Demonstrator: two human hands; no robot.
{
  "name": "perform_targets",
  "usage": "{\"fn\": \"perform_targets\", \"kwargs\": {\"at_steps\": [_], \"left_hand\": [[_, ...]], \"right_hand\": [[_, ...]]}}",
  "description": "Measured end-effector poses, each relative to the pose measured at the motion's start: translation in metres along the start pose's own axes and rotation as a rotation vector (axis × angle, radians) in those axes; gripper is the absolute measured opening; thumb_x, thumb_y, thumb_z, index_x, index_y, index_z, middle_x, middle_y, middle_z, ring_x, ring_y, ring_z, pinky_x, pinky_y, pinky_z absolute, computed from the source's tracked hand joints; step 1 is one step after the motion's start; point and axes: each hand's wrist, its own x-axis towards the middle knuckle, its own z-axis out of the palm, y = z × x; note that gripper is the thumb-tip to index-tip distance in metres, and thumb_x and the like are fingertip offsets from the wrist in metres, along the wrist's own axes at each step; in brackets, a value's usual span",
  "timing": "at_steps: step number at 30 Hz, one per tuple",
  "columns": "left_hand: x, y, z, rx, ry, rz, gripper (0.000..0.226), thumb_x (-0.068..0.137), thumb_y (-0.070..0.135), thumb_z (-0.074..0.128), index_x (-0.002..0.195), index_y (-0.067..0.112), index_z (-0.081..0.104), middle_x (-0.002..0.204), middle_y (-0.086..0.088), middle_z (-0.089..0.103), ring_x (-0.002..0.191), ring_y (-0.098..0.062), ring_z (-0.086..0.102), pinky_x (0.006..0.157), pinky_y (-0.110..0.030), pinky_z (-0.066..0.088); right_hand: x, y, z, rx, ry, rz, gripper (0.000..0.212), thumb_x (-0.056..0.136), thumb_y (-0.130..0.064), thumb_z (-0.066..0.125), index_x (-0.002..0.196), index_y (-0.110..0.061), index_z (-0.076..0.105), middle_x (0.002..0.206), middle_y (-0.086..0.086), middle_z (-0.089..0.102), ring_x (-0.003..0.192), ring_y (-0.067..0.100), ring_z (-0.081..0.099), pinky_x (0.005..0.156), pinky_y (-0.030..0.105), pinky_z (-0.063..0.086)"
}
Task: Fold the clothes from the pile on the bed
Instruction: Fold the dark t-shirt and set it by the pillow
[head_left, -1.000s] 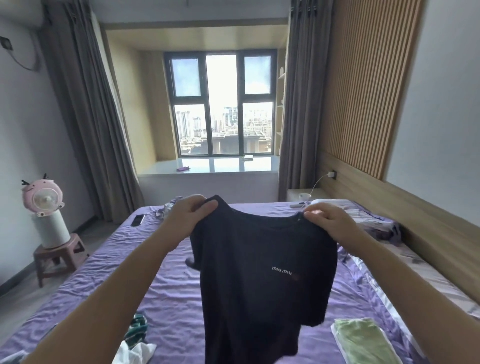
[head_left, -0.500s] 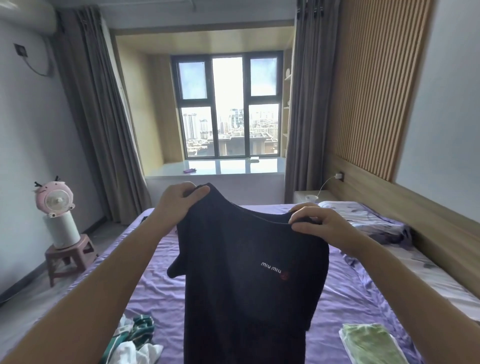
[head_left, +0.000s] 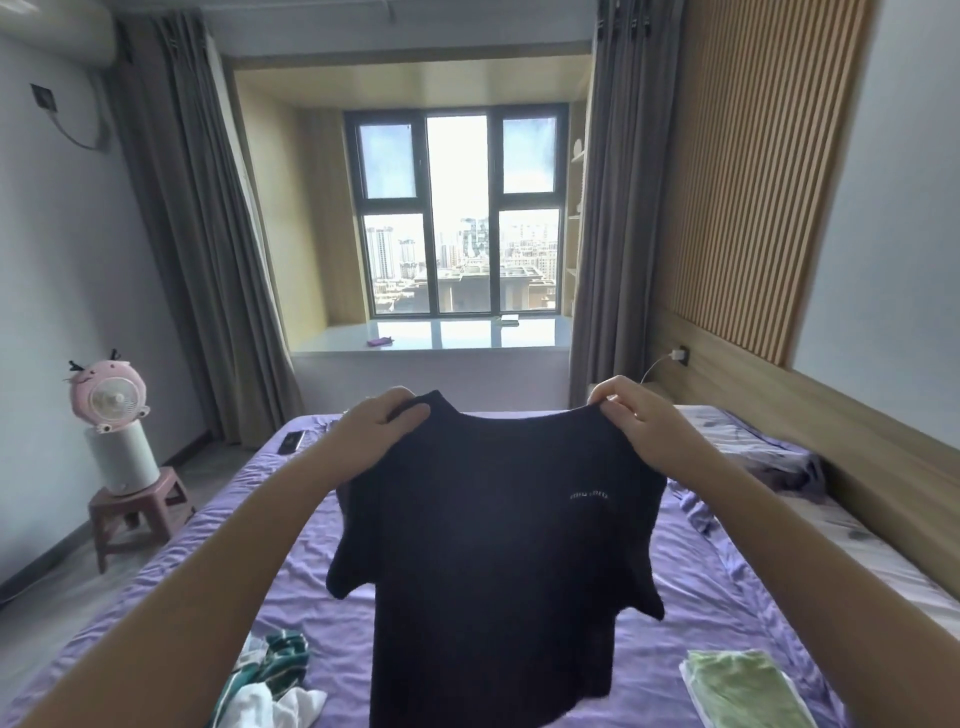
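The left hand (head_left: 376, 426) and right hand (head_left: 631, 415) each pinch a shoulder of the dark T-shirt (head_left: 493, 561), holding it spread out in the air above the purple bed (head_left: 691, 654). A pile of clothes (head_left: 270, 686) lies lower left; a folded green garment (head_left: 743, 691) lies lower right

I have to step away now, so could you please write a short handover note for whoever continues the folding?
Left hand and right hand each pinch a shoulder of the black T-shirt, held spread in the air above the purple bed.
Done: a folded light green garment lies at the near right.
Left: lay the T-shirt down and fold it, then the green-and-white clothes pile at the near left.
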Motion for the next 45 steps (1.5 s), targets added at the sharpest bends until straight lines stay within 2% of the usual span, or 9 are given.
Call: {"fn": "perform_targets", "kwargs": {"at_steps": [7,10,13,18,23,28,37,42,45], "left_hand": [[0.003,0.005,0.014,0.340,0.265,0.007,0.022,0.088,0.038,0.061,0.080,0.021,0.071,0.069,0.008,0.058,0.069,-0.012,0.055,0.068,-0.028,0.038],[0.000,0.023,0.033,-0.214,0.162,-0.112,0.024,0.094,0.025,0.057,0.089,0.005,0.069,0.055,0.000,0.063,0.050,-0.014,0.060,0.054,-0.028,0.051],[-0.004,0.043,0.040,-0.567,0.029,-0.170,0.026,0.096,0.024,0.051,0.092,0.004,0.067,0.065,-0.006,0.069,0.052,-0.014,0.064,0.048,-0.020,0.050],[-0.009,0.053,0.054,-0.130,-0.111,0.067,0.032,0.085,0.044,0.064,0.094,0.014,0.067,0.085,-0.001,0.067,0.077,-0.013,0.062,0.071,-0.028,0.048],[-0.005,0.044,0.043,-0.373,-0.132,0.157,0.016,0.091,0.010,0.060,0.105,0.013,0.067,0.100,-0.005,0.070,0.098,-0.022,0.065,0.086,-0.032,0.053],[0.004,0.039,0.039,-0.457,-0.124,0.153,0.022,0.092,0.005,0.056,0.107,0.016,0.067,0.106,-0.003,0.069,0.102,-0.020,0.064,0.089,-0.032,0.052],[0.004,0.008,-0.004,-0.405,0.154,-0.015,0.008,0.082,0.013,0.072,0.088,0.018,0.071,0.090,-0.005,0.072,0.085,-0.023,0.067,0.079,-0.035,0.053],[-0.004,-0.010,-0.033,-0.328,0.190,-0.046,0.005,0.087,0.020,0.066,0.089,0.020,0.071,0.080,0.007,0.074,0.071,-0.004,0.068,0.059,-0.013,0.050],[-0.007,-0.015,-0.034,-0.232,0.193,-0.033,0.010,0.092,0.020,0.060,0.098,0.018,0.069,0.086,0.007,0.072,0.076,-0.005,0.067,0.066,-0.015,0.048]], "right_hand": [[0.000,-0.033,0.006,0.570,-0.185,0.201,0.016,0.094,-0.002,0.049,0.097,-0.004,0.065,0.087,0.018,0.062,0.069,0.022,0.062,0.057,0.025,0.052],[0.003,-0.054,0.011,0.700,-0.315,0.122,0.022,0.090,0.005,0.050,0.109,0.003,0.062,0.100,0.020,0.066,0.084,0.023,0.070,0.065,0.022,0.055],[0.005,-0.071,0.017,0.438,-0.302,-0.045,0.023,0.086,0.001,0.060,0.108,-0.003,0.063,0.092,0.010,0.069,0.078,0.012,0.071,0.060,0.016,0.053],[0.018,-0.071,0.029,-0.039,-0.091,-0.242,0.005,0.084,-0.024,0.066,0.088,-0.025,0.069,0.081,-0.006,0.066,0.070,0.001,0.060,0.063,0.007,0.043],[0.016,-0.040,0.023,0.477,-0.338,-0.038,0.025,0.097,-0.029,0.048,0.115,-0.037,0.063,0.117,-0.025,0.061,0.111,-0.009,0.052,0.084,0.003,0.042],[0.003,-0.023,0.049,0.623,-0.609,-0.039,0.048,0.093,-0.006,0.054,0.136,-0.025,0.046,0.129,-0.001,0.059,0.120,0.014,0.055,0.092,0.025,0.050],[0.005,-0.011,0.020,0.571,-0.302,-0.024,0.024,0.079,-0.006,0.070,0.099,-0.019,0.071,0.100,0.006,0.072,0.095,0.019,0.068,0.076,0.019,0.054],[0.007,0.000,-0.006,0.617,-0.265,0.106,0.030,0.077,-0.019,0.071,0.103,-0.006,0.066,0.097,0.014,0.072,0.086,0.027,0.069,0.074,0.033,0.057],[0.010,0.003,-0.013,0.520,-0.289,0.125,0.020,0.090,-0.014,0.059,0.105,-0.002,0.066,0.096,0.015,0.071,0.085,0.022,0.067,0.080,0.032,0.056]]}}
